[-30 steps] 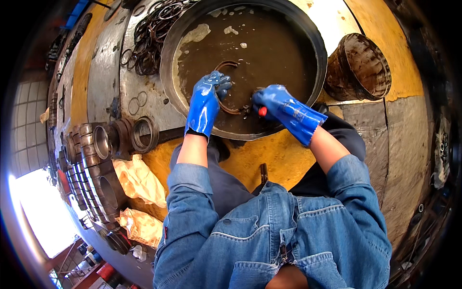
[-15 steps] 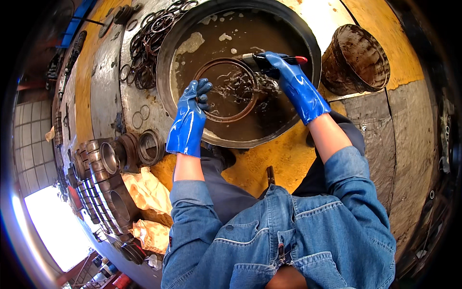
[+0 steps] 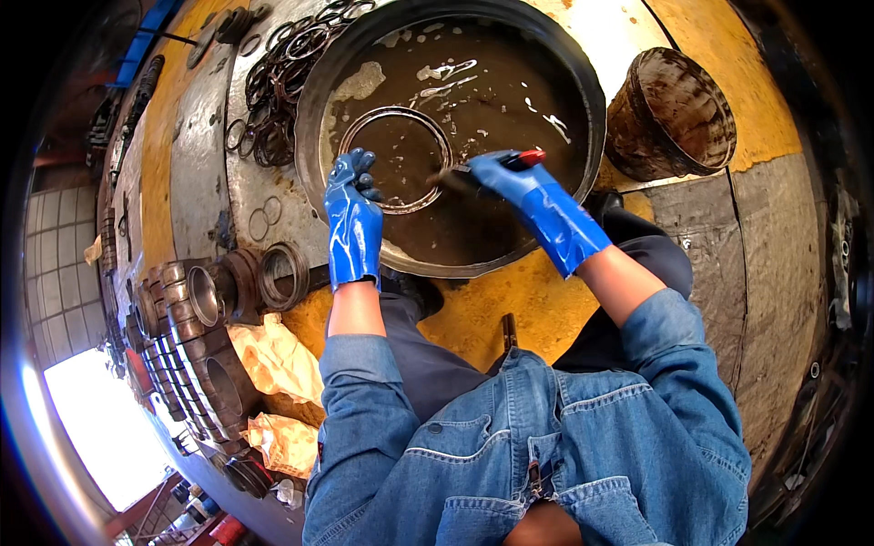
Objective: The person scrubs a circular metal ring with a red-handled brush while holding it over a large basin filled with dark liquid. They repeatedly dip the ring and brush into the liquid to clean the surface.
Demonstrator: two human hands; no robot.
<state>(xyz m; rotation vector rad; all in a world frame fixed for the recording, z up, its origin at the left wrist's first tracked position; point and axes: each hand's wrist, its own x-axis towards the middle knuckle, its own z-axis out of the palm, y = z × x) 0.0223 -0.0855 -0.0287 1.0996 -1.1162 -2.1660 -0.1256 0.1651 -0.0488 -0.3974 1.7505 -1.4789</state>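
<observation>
My left hand, in a blue rubber glove, is closed on the left edge of a thin, wet metal ring. The ring is held over dark liquid in a wide, round, black basin. Gloved the same way, my right hand grips a brush by its dark handle, whose red end sticks out past the hand. The brush's bristles are at the ring's right side and seem to touch it. My left fingertips are partly hidden behind the ring and glove.
A dirty brown bucket stands right of the basin. Many dark rings lie heaped at its left. Two thin rings lie on the grey sheet. Stacked metal cylinders and crumpled brown paper are at the near left.
The ring has moved left and a little away from me, held in my left hand. My right hand has come down and left, bringing the brush from the ring's top to its right side.
</observation>
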